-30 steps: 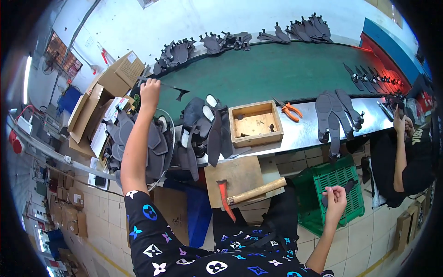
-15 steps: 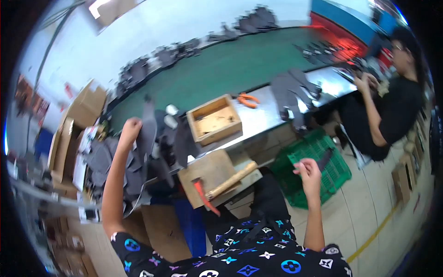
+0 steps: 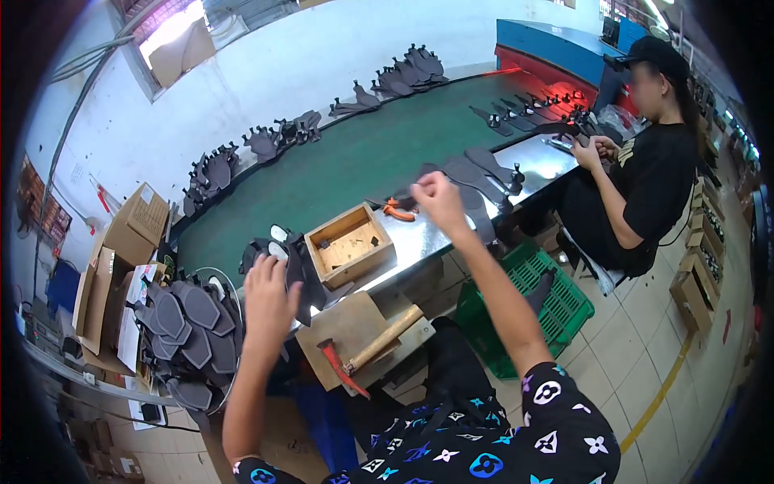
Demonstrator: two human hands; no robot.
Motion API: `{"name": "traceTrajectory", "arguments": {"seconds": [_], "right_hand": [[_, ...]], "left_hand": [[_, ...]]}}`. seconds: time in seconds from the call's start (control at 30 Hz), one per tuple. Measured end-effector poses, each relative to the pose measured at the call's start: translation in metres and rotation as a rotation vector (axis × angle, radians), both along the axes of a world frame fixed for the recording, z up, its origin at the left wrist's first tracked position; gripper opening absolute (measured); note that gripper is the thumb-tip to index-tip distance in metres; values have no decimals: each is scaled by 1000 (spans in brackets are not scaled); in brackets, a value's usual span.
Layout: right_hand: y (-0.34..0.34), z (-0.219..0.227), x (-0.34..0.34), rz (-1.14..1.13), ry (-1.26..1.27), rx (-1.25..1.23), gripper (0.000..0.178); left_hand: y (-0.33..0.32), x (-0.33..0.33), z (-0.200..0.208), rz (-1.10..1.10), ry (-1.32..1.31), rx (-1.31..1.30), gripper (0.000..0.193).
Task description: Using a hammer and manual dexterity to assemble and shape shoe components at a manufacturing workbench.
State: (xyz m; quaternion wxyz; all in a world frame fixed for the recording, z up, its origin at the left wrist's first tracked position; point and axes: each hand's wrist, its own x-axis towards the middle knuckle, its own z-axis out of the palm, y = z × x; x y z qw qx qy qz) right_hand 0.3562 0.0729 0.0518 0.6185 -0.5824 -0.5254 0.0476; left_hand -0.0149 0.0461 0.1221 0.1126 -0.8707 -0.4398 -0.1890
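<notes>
Now the right hand, curled, contents unclear, has swung over the metal bench, work seemingly following; left hand splayed.

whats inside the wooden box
A few small dark pieces show inside the wooden box; its near wall covers whatever lies right behind it.

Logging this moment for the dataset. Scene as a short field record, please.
left hand: open, at dark grey pieces; contact unclear
right hand: curled, beside orange-handled pliers; grip unclear
wooden box: on metal table, small dark bits inside
hammer: lying on board
green crate: right of board
co-worker: at right, in black
</notes>
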Motion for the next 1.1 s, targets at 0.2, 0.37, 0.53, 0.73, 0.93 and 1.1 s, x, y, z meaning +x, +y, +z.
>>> {"name": "traceTrajectory", "arguments": {"seconds": [0.2,0.37,0.53,0.73,0.93,1.1], "right_hand": [[-116,108,-156,1440,961,-398,29],[-127,34,-159,1033,-91,-229,78],[-189,-80,-108,642,-780,-707,61],[-293,-118,-20,250,-407,-642,15],[-356,-84,-47,52,166,-847,22],[-335,-142,-79,94,489,-712,23]], "left_hand": [[-64,19,-19,-228,-611,36,73],[-126,4,16,67,-903,56,33],[-140,3,-9,-40,-1632,-672,32],[-110,24,-106,498,-453,-399,49],[-16,55,-67,24,-250,-84,23],[138,91,-98,-28,595,-568,43]]}}
